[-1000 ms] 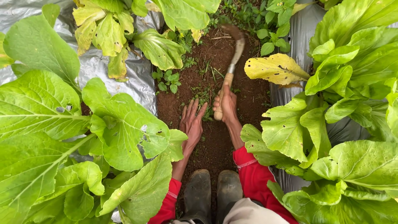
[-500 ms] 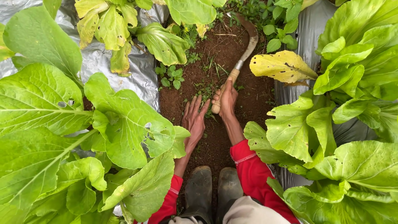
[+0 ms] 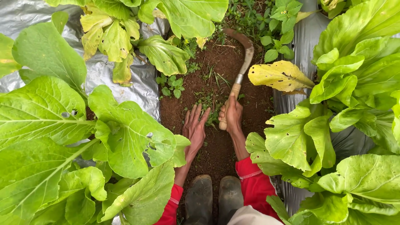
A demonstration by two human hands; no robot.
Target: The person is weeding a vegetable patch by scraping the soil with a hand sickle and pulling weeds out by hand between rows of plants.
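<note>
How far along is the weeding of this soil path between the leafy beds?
Near the boots the soil looks mostly bare, so that stretch seems done. In hand: the right hand grips a sickle, the left hand lies flat beside a weed tuft. Left: small weeds and thicker growth farther up the path.

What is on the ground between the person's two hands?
In the head view, a small clump of green weeds grows from the brown soil between the left hand and the right hand, which grips a sickle.
</note>
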